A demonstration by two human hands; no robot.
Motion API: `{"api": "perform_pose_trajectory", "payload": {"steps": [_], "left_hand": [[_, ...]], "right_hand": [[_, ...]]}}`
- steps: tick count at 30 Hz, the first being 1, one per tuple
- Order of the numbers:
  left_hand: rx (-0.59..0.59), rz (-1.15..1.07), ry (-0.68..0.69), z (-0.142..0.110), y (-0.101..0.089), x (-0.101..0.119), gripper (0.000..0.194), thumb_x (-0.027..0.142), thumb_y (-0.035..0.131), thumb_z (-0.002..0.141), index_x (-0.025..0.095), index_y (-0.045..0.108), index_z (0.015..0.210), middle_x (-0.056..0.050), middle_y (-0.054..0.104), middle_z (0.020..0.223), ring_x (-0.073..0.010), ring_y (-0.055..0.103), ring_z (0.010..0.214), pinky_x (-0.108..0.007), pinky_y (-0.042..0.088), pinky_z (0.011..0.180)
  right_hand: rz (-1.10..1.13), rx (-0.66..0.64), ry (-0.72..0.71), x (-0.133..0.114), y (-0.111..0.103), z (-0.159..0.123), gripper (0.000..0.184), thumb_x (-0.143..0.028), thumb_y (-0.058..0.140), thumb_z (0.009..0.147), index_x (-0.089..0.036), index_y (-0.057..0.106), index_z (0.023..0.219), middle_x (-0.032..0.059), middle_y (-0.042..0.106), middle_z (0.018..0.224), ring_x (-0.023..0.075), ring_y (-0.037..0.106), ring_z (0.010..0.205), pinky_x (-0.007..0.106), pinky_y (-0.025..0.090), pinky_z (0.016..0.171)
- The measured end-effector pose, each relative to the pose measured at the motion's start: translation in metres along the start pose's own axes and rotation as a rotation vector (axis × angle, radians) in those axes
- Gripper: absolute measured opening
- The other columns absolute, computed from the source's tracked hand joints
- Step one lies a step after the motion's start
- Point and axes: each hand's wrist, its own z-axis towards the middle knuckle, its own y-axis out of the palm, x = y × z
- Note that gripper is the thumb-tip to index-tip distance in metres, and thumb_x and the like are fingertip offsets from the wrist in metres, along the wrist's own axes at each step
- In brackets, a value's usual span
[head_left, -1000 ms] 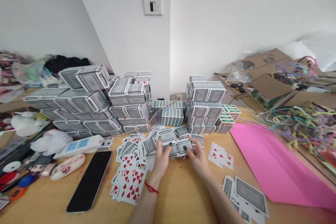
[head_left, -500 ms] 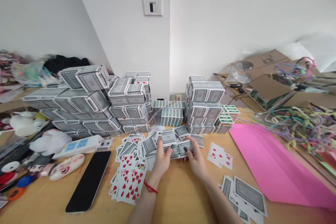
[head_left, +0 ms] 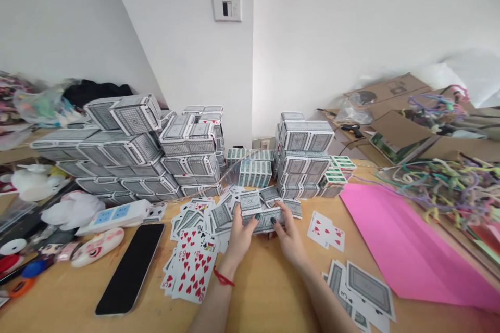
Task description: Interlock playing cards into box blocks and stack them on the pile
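Between my two hands is a block of folded playing cards point(head_left: 267, 216) with grey patterned backs. My left hand point(head_left: 241, 235) grips its left end, thumb on the near face. On the right end, my right hand point(head_left: 289, 234) has its thumb on the near face and fingers over the top. The block's underside is hidden. Loose grey-backed cards point(head_left: 221, 215) lie beside my left hand. Nearer to me on that side is a face-up heap of cards point(head_left: 195, 270), mostly hearts. Two heart cards point(head_left: 320, 229) lie right of my right hand.
Stacked card blocks stand at the back left point(head_left: 136, 151) and back right point(head_left: 304, 158), with green-and-white card boxes point(head_left: 254, 173) between. A phone point(head_left: 130, 270) and power strip point(head_left: 115, 217) lie left. Pink paper point(head_left: 406, 250), several cards point(head_left: 369, 286) and tangled pipe cleaners point(head_left: 449, 182) are right.
My right hand's fingers have closed in over the block's right end, and its two parts now look drawn together. My left hand keeps its grip. The view has shifted slightly.
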Motion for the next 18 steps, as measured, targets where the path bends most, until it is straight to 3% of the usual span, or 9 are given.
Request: {"api": "perform_pose_trajectory", "payload": {"steps": [4, 7, 9, 12, 16, 18], "left_hand": [[-0.09, -0.217, -0.12, -0.003, 0.0, 0.01, 0.056, 0.026, 0.064, 0.068, 0.026, 0.04, 0.119, -0.005, 0.058, 0.11, -0.0185, 0.061, 0.085, -0.032, 0.049, 0.074], [-0.097, -0.185, -0.163, -0.002, 0.0, 0.01, 0.047, 0.023, 0.068, 0.063, 0.02, 0.05, 0.107, -0.005, 0.064, 0.095, -0.0168, 0.062, 0.071, -0.03, 0.051, 0.064], [-0.054, -0.164, -0.181, 0.001, -0.002, 0.009, 0.044, 0.021, 0.07, 0.06, 0.018, 0.053, 0.1, -0.005, 0.066, 0.09, -0.0174, 0.063, 0.07, -0.03, 0.052, 0.062], [0.052, -0.252, -0.175, 0.007, -0.008, 0.007, 0.043, 0.016, 0.07, 0.058, 0.019, 0.055, 0.098, -0.004, 0.066, 0.091, -0.0172, 0.063, 0.074, -0.03, 0.052, 0.064], [0.178, -0.398, -0.11, 0.015, -0.019, 0.01, 0.037, 0.011, 0.067, 0.06, 0.02, 0.056, 0.095, -0.002, 0.067, 0.089, -0.0152, 0.064, 0.076, -0.027, 0.052, 0.067], [0.212, -0.415, -0.101, 0.018, -0.022, 0.011, 0.035, 0.009, 0.066, 0.061, 0.02, 0.057, 0.093, -0.002, 0.067, 0.088, -0.0155, 0.064, 0.077, -0.027, 0.052, 0.067]], "right_hand": [[0.078, -0.036, -0.021, -0.005, 0.002, 0.0, 0.057, -0.037, 0.046, 0.08, -0.026, 0.024, 0.132, 0.0036, 0.057, 0.091, 0.0145, 0.057, 0.064, 0.031, 0.049, 0.068], [0.03, -0.033, -0.038, -0.006, 0.0, -0.001, 0.06, -0.041, 0.046, 0.081, -0.025, 0.025, 0.135, 0.0064, 0.058, 0.101, 0.0178, 0.058, 0.083, 0.031, 0.047, 0.076], [-0.021, -0.004, -0.042, -0.004, -0.002, -0.001, 0.06, -0.044, 0.043, 0.082, -0.025, 0.024, 0.136, 0.0072, 0.058, 0.105, 0.0187, 0.056, 0.09, 0.03, 0.046, 0.077], [-0.111, 0.043, -0.061, 0.0, -0.006, -0.001, 0.061, -0.044, 0.04, 0.083, -0.025, 0.019, 0.137, 0.0071, 0.059, 0.102, 0.0181, 0.056, 0.08, 0.031, 0.046, 0.073], [-0.491, -0.007, -0.171, 0.005, -0.007, -0.001, 0.053, -0.037, 0.056, 0.073, -0.025, 0.043, 0.123, 0.0083, 0.057, 0.104, 0.0228, 0.051, 0.089, 0.038, 0.044, 0.078], [-0.659, -0.044, -0.221, 0.007, -0.005, -0.001, 0.056, -0.034, 0.063, 0.067, -0.025, 0.046, 0.121, 0.0085, 0.056, 0.104, 0.026, 0.046, 0.097, 0.041, 0.041, 0.084]]}}
